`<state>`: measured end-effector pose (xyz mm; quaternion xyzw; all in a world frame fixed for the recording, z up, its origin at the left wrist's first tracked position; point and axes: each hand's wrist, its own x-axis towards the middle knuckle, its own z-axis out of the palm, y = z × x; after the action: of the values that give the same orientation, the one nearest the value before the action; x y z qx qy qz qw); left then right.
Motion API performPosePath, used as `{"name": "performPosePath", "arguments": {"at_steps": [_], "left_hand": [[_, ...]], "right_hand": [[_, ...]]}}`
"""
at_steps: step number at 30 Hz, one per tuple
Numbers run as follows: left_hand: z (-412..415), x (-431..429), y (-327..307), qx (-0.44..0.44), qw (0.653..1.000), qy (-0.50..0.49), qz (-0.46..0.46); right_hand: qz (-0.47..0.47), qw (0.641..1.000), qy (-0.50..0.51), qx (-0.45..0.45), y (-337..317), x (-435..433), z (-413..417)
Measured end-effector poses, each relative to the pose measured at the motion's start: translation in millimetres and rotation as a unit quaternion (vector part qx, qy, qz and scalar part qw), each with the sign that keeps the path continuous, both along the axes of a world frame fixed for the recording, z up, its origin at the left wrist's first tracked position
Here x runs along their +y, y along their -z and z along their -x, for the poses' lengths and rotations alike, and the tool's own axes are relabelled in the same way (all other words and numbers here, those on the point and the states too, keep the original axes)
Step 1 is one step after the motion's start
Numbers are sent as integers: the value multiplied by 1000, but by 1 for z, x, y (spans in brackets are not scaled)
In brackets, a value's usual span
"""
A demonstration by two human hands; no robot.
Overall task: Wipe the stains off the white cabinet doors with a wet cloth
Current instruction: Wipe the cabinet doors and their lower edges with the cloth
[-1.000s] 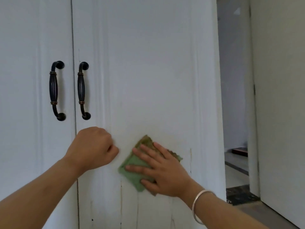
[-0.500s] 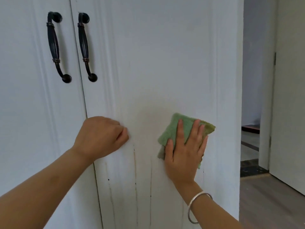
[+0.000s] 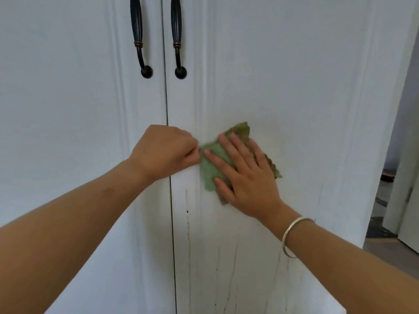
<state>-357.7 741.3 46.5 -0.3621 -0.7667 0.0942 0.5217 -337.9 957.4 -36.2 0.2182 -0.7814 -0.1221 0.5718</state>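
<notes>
The right hand (image 3: 247, 175) lies flat with its fingers straight and spread, pressing a green cloth (image 3: 210, 168) against the right cabinet door (image 3: 306, 87), a little to the right of the seam (image 3: 169, 105) where the two white doors meet. The cloth is crumpled, and its upper corner, the one farther from the seam, looks browner than the rest. A silver bangle (image 3: 294, 236) circles the right wrist.

The left hand (image 3: 163, 150) is curled into a fist with nothing seen inside it. Its knuckles are against the doors right at the seam, and the cloth's near corner reaches up to them.

Below both hands, thin dark drip streaks (image 3: 188, 225) run down the right door just right of the seam, and fainter ones (image 3: 235, 257) run farther right.

Higher up, two dark curved handles flank the seam, one (image 3: 140, 41) on the left cabinet door (image 3: 68, 109) and one (image 3: 179, 41) on the right door. Their tops are cut off by the frame edge.

Far right of the seam, past the cabinet's edge, there is an open passage with a wood-toned floor (image 3: 390, 248).
</notes>
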Motion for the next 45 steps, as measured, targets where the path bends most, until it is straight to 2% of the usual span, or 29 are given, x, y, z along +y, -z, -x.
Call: {"name": "performPosePath", "arguments": {"at_steps": [2, 5, 6, 8, 10, 11, 13, 15, 16, 20, 22, 25, 29, 32, 35, 39, 42, 45], "left_hand": [[4, -1, 3, 7, 1000, 5, 5], [8, -1, 2, -43, 998, 28, -19], [7, -1, -1, -70, 996, 35, -35], [4, -2, -4, -121, 991, 42, -41], [4, -4, -6, -148, 988, 37, -27], [4, -4, -5, -154, 987, 33, -22], [5, -5, -4, -155, 987, 28, -24], [5, -5, -3, -154, 987, 29, -31], [5, -5, -1, -156, 987, 31, -34], [3, -7, 0, -138, 988, 45, -48], [1, -4, 4, -134, 988, 50, -59], [2, 1, 15, -123, 988, 44, -87], [-3, 3, 23, -100, 989, 22, -106], [-16, 12, 37, -106, 993, 33, -42], [-24, 36, 53, -138, 988, -32, 59], [-20, 46, 60, -142, 984, -104, 37], [-21, 53, 63, -126, 985, -111, 31], [-22, 59, 66, -131, 984, -119, 26]], "right_hand": [[67, 997, 10, 29, -11, -18, 4], [132, 991, -3, 23, 21, -48, 8], [113, 994, -13, 5, 41, -57, 9], [0, 999, -13, -43, 86, -68, 10], [-118, 990, -1, -75, 130, -72, 12], [-147, 985, 3, -91, 146, -71, 12], [-182, 978, 9, -105, 156, -67, 12], [-222, 972, 9, -80, 138, -62, 14], [-212, 975, 4, -68, 122, -60, 14], [-16, 1000, 11, -3, 49, -61, 17], [7, 1000, 13, 6, 48, -62, 18], [3, 1000, 12, -25, 92, -62, 15], [-92, 989, 64, -92, 167, -47, 5], [-137, 982, 75, -104, 176, -32, -7], [-53, 993, 62, -90, 129, 3, -17], [106, 987, 110, -39, 69, 77, -24], [284, 952, 113, -10, 61, 93, -23], [433, 893, 116, 40, 87, 51, -12]]}}
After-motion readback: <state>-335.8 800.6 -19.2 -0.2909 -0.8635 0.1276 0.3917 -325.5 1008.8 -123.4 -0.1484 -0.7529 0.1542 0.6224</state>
